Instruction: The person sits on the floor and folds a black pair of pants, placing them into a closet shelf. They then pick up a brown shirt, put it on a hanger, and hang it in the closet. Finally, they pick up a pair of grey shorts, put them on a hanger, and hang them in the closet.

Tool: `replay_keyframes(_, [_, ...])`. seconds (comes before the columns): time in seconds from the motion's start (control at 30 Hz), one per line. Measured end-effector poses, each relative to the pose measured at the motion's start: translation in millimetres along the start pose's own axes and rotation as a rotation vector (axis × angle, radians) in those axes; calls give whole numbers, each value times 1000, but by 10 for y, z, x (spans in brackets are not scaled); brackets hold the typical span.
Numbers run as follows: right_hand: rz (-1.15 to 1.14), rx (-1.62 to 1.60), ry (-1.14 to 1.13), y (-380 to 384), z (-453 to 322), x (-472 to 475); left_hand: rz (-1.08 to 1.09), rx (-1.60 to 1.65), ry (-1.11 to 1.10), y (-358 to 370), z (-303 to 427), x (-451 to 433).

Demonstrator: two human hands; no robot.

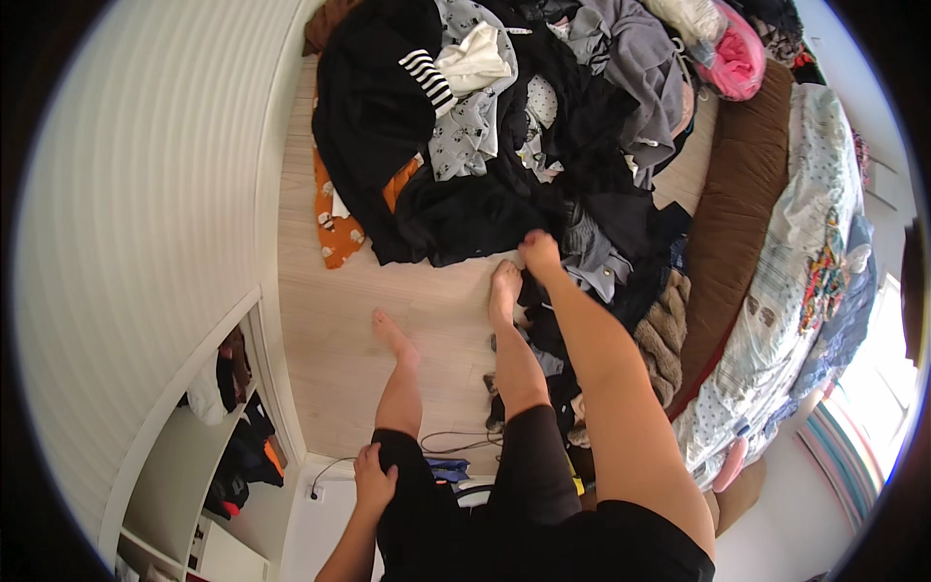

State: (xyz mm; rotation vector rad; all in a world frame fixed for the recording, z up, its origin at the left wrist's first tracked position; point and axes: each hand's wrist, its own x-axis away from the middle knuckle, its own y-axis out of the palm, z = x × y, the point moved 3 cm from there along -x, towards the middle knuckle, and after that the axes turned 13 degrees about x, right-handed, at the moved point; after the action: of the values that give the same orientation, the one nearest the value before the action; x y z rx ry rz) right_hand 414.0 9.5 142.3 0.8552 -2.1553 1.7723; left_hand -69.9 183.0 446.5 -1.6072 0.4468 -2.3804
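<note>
My right hand reaches down to the heap of clothes, its fingers curled at the near edge of a black garment and slightly blurred. That garment lies spread on the floor. Beyond it are a large black garment, a grey printed cloth, a white cloth and a black-and-white striped cuff. An orange printed cloth pokes out at the left. Right of my hand lie grey clothes. My left hand rests on my knee, fingers apart, holding nothing.
My bare feet stand on the pale wood floor. A brown cushioned edge and a bed with patterned bedding run along the right. Open shelves with clothes are at lower left. Cables cross the floor behind my legs.
</note>
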Motion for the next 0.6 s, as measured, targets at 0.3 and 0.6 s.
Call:
replay_keyframes(0.3, [588, 273, 414, -499, -23, -1722, 6, -288, -188, 379, 411, -529])
replay_keyframes(0.6, [37, 346, 377, -757, 1319, -2152, 7, -274, 21, 457, 632, -1106])
